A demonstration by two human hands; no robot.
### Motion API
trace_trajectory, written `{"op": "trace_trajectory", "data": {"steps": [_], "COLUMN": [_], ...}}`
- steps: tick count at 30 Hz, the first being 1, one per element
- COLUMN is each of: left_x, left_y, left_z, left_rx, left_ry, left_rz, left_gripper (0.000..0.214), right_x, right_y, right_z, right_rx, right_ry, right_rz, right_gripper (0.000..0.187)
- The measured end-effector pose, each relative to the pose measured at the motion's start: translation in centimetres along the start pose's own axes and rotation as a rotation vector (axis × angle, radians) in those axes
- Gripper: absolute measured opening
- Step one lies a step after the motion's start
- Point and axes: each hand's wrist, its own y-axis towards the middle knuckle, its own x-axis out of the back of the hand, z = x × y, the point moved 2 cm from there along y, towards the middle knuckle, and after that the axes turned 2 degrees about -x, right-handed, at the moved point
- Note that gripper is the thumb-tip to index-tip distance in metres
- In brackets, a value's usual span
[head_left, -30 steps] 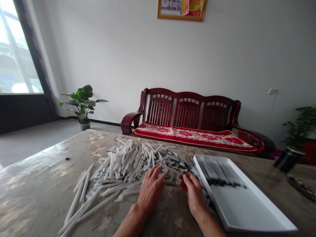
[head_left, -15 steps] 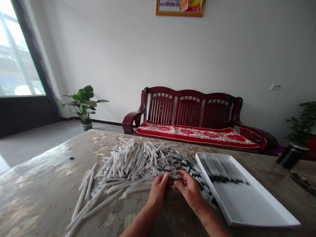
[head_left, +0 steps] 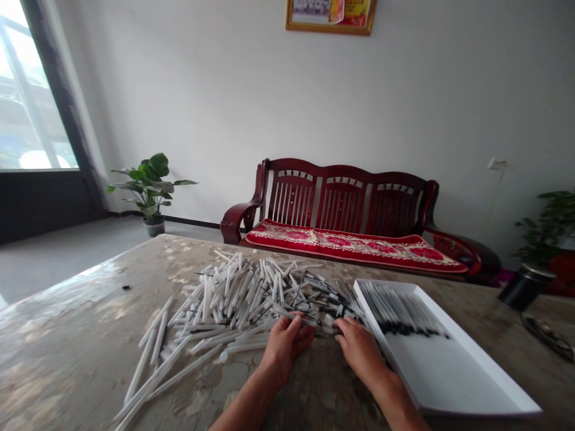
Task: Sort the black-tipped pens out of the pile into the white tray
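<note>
Near the front of a heap of thin whitish tubes (head_left: 224, 293), my left hand (head_left: 285, 344) is closed, thumb against fingers, on a slim whitish tube (head_left: 283, 312) that points toward the heap. Its far side is hidden by the fingers. My right hand (head_left: 359, 347) is a short way to the right, beside dark-tipped pieces (head_left: 335, 308) at the heap's right end. Its fingers are bent together at the near edge of these pieces; what lies in them is too small and blurred to make out.
A shallow white box (head_left: 458, 371) to my right holds a row of black-ended tubes (head_left: 404, 308). Longer tubes (head_left: 150, 374) lie at the table's left front. A black cylinder (head_left: 525, 287) and a cable (head_left: 550, 338) are at far right. A red wooden bench (head_left: 345, 200) stands behind the table.
My hands were close together on a tube; now they are apart. The right hand has moved right and slightly down, the left slightly left. The view has shifted a little.
</note>
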Motion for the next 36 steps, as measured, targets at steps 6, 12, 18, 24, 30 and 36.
{"op": "trace_trajectory", "data": {"steps": [6, 12, 18, 24, 30, 36], "left_x": [0.2, 0.1, 0.1, -0.1, -0.1, -0.1], "left_y": [0.5, 0.4, 0.2, 0.1, 0.1, 0.0], "left_z": [0.0, 0.0, -0.2, -0.2, -0.5, -0.3], "left_rx": [-0.029, -0.030, -0.018, -0.010, -0.037, -0.019], "left_ry": [0.009, -0.015, -0.025, -0.028, -0.059, -0.043], "left_rz": [-0.012, -0.029, -0.028, -0.004, -0.063, -0.018], "left_gripper": [0.020, 0.013, 0.015, 0.020, 0.019, 0.017], "right_x": [0.1, -0.1, -1.6, -1.3, -1.5, -1.9], "right_y": [0.0, 0.4, 0.3, 0.2, 0.2, 0.3], "right_z": [-0.2, 1.1, 2.4, 3.3, 2.6, 2.6], "right_rx": [-0.017, -0.065, -0.160, -0.148, -0.191, -0.191], "right_ry": [-0.041, 0.452, 0.785, 0.754, 0.760, 0.809], "right_rz": [-0.045, -0.173, -0.188, -0.164, -0.211, -0.169], "right_gripper": [0.017, 0.012, 0.013, 0.006, 0.007, 0.008]}}
